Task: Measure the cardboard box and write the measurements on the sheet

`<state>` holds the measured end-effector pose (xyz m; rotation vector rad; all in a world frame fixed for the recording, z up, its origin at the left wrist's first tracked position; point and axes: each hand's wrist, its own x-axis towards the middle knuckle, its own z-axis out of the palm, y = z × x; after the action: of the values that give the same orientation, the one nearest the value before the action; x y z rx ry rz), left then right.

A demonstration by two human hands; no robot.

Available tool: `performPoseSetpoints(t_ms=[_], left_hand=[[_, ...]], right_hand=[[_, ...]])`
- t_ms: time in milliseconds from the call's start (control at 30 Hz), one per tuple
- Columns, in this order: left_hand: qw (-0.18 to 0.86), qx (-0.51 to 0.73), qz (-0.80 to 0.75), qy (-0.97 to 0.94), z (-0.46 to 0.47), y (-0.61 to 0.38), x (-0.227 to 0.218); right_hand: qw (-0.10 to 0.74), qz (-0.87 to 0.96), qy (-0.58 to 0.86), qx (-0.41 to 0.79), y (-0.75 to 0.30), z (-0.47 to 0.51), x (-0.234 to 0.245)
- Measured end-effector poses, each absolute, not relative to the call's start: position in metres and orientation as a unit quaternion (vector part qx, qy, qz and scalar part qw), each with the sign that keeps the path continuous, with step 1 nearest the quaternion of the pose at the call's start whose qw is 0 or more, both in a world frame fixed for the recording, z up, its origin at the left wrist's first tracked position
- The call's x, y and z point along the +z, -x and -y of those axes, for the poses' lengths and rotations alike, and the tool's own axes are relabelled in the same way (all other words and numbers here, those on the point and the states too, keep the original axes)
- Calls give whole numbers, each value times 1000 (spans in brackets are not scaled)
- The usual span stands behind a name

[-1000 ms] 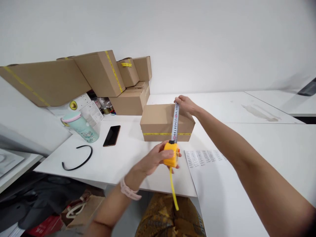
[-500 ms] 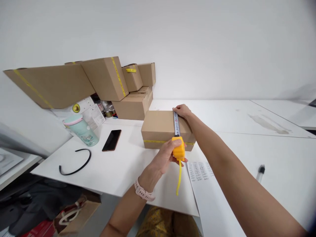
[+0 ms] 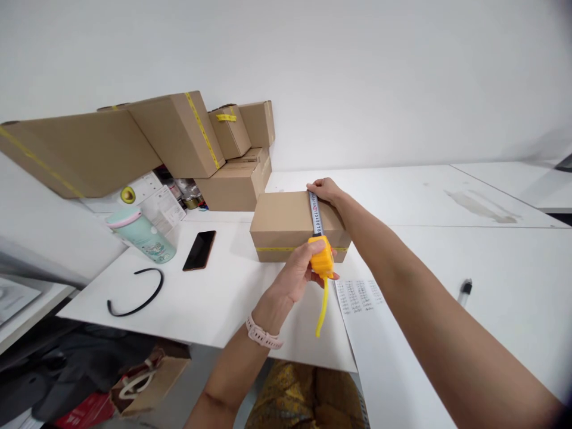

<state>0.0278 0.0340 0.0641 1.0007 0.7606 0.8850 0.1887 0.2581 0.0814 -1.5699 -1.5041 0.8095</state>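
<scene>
Head view: a person stretches a tape measure (image 3: 322, 259) over a brown cardboard box (image 3: 279, 214) on a white table (image 3: 223, 301). The box lies straight ahead of the left hand (image 3: 295, 275), its long axis running left to right; the silvery blade (image 3: 316, 213) crosses it the short way, front to back, right of the middle. The left hand wraps the yellow case, thumb on top and fingers beneath, in front of the box's near side; whether case and cardboard touch is hard to tell. The right hand (image 3: 326, 189) is nearer the box's top, bent over the far edge with fingers gathered at the blade's tip; whether they pinch it or press it down cannot be told. A yellow strap (image 3: 322, 308) hangs from the case toward the person. Just right of it lies a written sheet (image 3: 357, 298), with a capped pen (image 3: 465, 290) beyond the right forearm.
</scene>
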Motion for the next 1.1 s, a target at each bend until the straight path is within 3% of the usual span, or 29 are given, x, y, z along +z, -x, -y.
performPoseSetpoints(t_ms=[133,233,333,500,733,867,967,1100], left_hand=[[663,441,-357,-488,-18,6,65],[544,519,-410,-516,-7,47,53],[457,564,-471,-501,-13,84,31],[501,532,-476,-488,-45,107,16],[511,533,-422,-526,-67,104,66],[523,522,-413,-533,-87,100,91],[510,531,-418,-532,-91,95,99],[479,552,-407,-548,-59,72,90]], right_hand=[[526,536,543,374,-225,-237,92],[580,511,549,318,-261,-190,78],[521,567,566,296,-281,-131,49],[460,615,530,361,-265,-78,23],[483,618,577,225,-250,-103,80],[432,613,653,105,-247,-136,110],[418,637,648,8,-240,-161,113],[407,670,620,-19,-228,-179,104]])
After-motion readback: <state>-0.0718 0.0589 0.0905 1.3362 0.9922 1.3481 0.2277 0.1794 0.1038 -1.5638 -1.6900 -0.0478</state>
